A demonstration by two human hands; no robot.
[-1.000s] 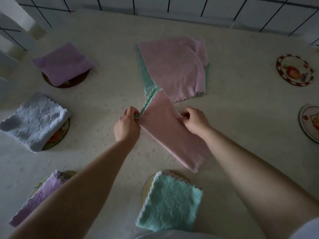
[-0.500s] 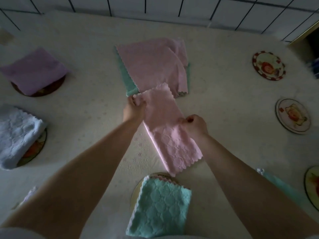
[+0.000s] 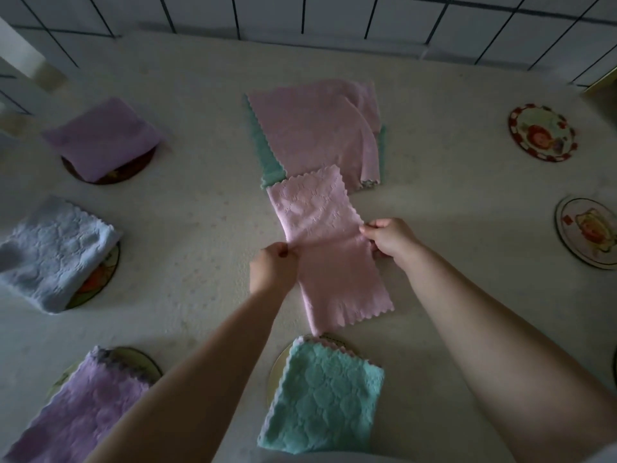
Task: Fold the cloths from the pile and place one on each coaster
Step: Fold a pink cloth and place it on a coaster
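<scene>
A long pink cloth, folded to a strip, lies on the table in front of me. My left hand pinches its left edge at the middle. My right hand pinches its right edge at the same height. Its far end overlaps the pile, where pink cloths lie over a teal one. Folded cloths rest on coasters: purple, light blue, lilac and teal. Two bare coasters lie at the right.
The table has a pale speckled cover. A tiled wall runs along its far edge. Another coaster's rim shows at the right frame edge.
Both hands slid from the strip's far part to its middle. The cloth, which was lifted and slanted, now lies flat and straight, with its far end on the pile.
</scene>
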